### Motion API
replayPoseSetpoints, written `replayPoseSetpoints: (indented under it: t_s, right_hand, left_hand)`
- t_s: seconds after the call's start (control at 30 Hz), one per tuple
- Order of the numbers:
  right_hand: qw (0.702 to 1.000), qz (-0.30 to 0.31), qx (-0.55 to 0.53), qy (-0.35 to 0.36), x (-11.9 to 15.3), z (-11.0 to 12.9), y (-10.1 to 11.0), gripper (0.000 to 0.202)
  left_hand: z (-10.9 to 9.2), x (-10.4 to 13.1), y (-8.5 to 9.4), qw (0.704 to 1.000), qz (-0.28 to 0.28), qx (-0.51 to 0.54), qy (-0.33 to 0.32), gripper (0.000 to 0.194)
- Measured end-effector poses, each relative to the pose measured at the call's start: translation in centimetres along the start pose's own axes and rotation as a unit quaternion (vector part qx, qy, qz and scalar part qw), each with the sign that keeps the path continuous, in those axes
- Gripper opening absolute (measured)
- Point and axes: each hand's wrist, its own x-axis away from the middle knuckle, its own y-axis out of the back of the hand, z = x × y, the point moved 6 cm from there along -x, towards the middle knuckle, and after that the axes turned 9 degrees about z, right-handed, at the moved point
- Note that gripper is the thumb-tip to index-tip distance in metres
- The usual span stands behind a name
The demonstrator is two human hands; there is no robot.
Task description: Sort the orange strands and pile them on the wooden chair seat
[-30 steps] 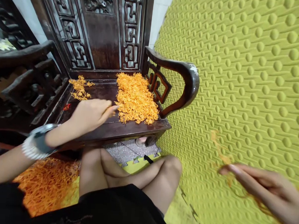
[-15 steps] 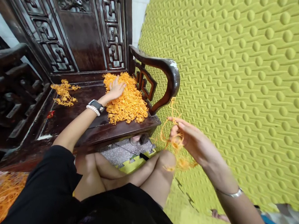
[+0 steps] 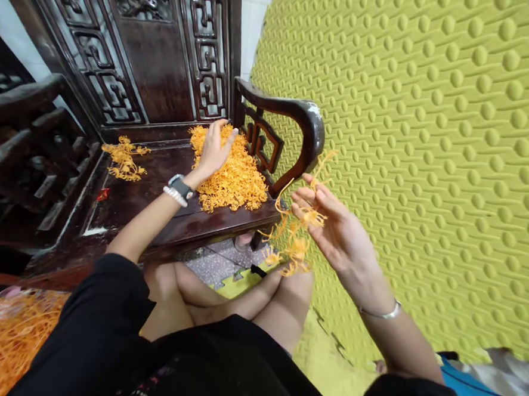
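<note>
My left hand [image 3: 217, 148], with a watch and a pale bracelet at its wrist, is over the upper part of a heap of orange stringy pieces [image 3: 234, 181] on the dark wooden seat [image 3: 168, 168]. Its fingers are spread, and nothing shows in them. To the right of the chair's armrest, my right hand [image 3: 335, 217] pinches an orange strand [image 3: 299, 248] between thumb and fingers. Several frilly tufts of that strand dangle below the fingers, above my knee.
A smaller orange cluster [image 3: 126, 158] and a red scrap [image 3: 103, 195] lie on the seat's left part. The curved armrest [image 3: 311, 126] borders the heap. More orange strands [image 3: 11, 344] are at lower left. Yellow-green bumpy mat [image 3: 427, 172] fills the right side.
My left hand has risen a little at the heap, with its thumb now apart from the fingers. My right hand has moved slightly up and left, and its strand hangs more to the left.
</note>
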Motion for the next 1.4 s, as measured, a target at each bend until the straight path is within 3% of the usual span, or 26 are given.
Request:
replayPoseSetpoints:
  t_s: [0.1,0.2,0.3,0.4,0.47,0.57,0.63,0.67,0.73,0.8,0.83,0.9,0.97,1.0,1.1,1.2,1.3,1.4]
  right_hand:
    - [0.994,-0.004,0.017,0.108,-0.3,0.4,-0.7,0.028]
    - [0.979,0.0,0.062,0.193,0.1,0.7,-2.3,0.034]
    - [0.968,0.01,0.162,0.192,0.4,0.5,-4.2,0.043]
    - [0.957,-0.003,0.255,0.135,-0.5,-0.2,-4.5,0.052]
    - [0.965,0.009,0.237,0.111,-1.5,-0.6,-3.4,0.051]
    - [0.972,0.129,0.197,-0.001,-2.2,-1.8,-0.9,0.044]
    - [0.942,0.191,0.251,-0.117,-0.9,-2.2,1.0,0.043]
    - [0.924,0.179,0.305,-0.146,0.0,-1.7,2.2,0.042]
    - [0.901,0.067,0.423,-0.078,1.8,0.9,3.7,0.035]
    - [0.855,-0.039,0.506,0.107,4.1,4.1,2.6,0.026]
    - [0.822,-0.042,0.535,0.19,5.2,4.7,1.1,0.024]
    - [0.77,0.049,0.579,0.264,6.3,3.8,-2.4,0.039]
    - [0.752,0.141,0.602,0.228,6.2,1.4,-4.7,0.055]
    - [0.758,0.153,0.604,0.194,5.9,0.4,-5.1,0.058]
    - [0.769,0.136,0.614,0.115,5.1,-0.9,-5.0,0.041]
    - [0.738,0.166,0.65,0.071,4.6,-1.1,-4.7,0.026]
    - [0.714,0.254,0.652,0.03,4.7,-1.6,-4.8,0.04]
    - [0.712,0.317,0.626,0.004,5.7,-1.9,-5.0,0.046]
  left_hand:
    - [-7.2,5.2,-0.4,0.985,0.038,0.165,-0.041,0.049]
    - [-13.8,10.9,-0.3,0.981,0.05,0.161,-0.096,0.052]
    - [-16.9,13.6,-0.8,0.979,0.088,0.145,-0.109,0.054]
    - [-16.0,13.3,-2.3,0.953,0.175,0.245,-0.025,0.026]
    - [-14.5,13.0,-3.4,0.916,0.224,0.328,0.058,0.016]
    - [-12.6,13.5,-4.6,0.839,0.301,0.415,0.183,0.015]
    - [-11.8,14.3,-4.7,0.806,0.341,0.421,0.238,0.017]
    - [-11.5,14.7,-4.6,0.802,0.356,0.407,0.252,0.019]
    - [-11.5,15.0,-4.2,0.811,0.381,0.374,0.24,0.022]
    - [-12.5,15.1,-4.0,0.816,0.402,0.369,0.19,0.021]
    - [-13.1,15.1,-3.9,0.81,0.41,0.384,0.168,0.02]
    - [-14.3,15.1,-3.7,0.793,0.404,0.428,0.157,0.021]
    - [-14.9,15.0,-3.2,0.781,0.381,0.465,0.173,0.028]
    - [-15.1,15.1,-2.9,0.774,0.371,0.478,0.184,0.032]
    - [-14.8,15.6,-2.3,0.739,0.381,0.503,0.237,0.042]
    - [-13.9,17.1,-2.3,0.687,0.448,0.483,0.305,0.05]
    - [-13.2,18.7,-2.0,0.69,0.502,0.41,0.322,0.055]
    - [-13.7,20.5,-1.2,0.704,0.54,0.343,0.307,0.052]
